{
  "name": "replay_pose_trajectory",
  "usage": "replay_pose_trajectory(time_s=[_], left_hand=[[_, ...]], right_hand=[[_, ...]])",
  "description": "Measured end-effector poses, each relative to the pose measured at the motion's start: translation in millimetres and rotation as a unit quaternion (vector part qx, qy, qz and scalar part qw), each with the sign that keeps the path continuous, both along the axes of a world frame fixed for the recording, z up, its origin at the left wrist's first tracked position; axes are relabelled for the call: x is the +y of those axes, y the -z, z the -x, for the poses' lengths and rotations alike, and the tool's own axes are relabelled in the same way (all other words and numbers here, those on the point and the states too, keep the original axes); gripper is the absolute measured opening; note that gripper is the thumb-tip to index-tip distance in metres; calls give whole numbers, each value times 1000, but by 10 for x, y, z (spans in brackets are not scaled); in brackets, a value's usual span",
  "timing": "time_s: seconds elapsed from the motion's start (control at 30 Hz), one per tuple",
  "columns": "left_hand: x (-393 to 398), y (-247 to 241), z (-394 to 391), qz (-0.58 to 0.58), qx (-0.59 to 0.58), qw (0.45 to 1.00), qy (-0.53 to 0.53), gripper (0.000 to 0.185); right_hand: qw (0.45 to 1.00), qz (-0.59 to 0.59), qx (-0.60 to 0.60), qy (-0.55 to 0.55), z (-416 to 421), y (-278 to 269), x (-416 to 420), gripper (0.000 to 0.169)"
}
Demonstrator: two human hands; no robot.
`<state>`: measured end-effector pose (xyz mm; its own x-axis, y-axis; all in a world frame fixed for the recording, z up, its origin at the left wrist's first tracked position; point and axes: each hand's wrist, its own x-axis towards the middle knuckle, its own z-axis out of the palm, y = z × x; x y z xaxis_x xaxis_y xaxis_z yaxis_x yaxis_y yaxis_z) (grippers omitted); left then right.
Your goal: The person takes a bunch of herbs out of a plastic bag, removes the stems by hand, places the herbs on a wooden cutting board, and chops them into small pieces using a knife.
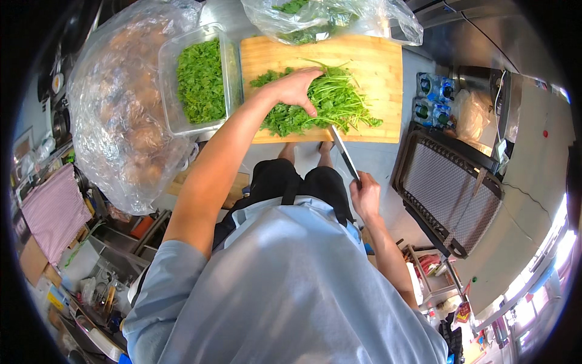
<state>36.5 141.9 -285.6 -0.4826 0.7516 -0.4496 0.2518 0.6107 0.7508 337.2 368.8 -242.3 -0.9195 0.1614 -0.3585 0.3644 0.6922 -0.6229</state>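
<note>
A loose bunch of fresh coriander (338, 91) lies on a wooden cutting board (384, 59), stems to the right and leaves to the left. My left hand (298, 88) spans the bunch from above, its thumb on the near side and its fingers on the far side. My right hand (366, 193) grips the handle of a kitchen knife (344, 152) in front of the board. The blade points away from me, and its far end reaches the board's near edge beside the herbs. Left of the board, a clear plastic tub (168, 102) holds cut coriander leaves (201, 82).
A clear plastic bag (382, 20) with more greens overlaps the board's far edge. On the left bulges a large clear bag (132, 100) of brownish round items. Packs of bottles (434, 100) and a dark-framed mesh panel (448, 186) stand to the right.
</note>
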Motion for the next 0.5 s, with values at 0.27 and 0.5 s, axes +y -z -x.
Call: replay_pose_trajectory(time_s=[0.27,0.5], left_hand=[[103,35,-434,139,151,975,-87,153],[20,-70,-639,108,141,965,-194,156]], right_hand=[[999,-31,7,-5,524,176,79,24],[1000,-30,-2,-1,259,-35,251,23]])
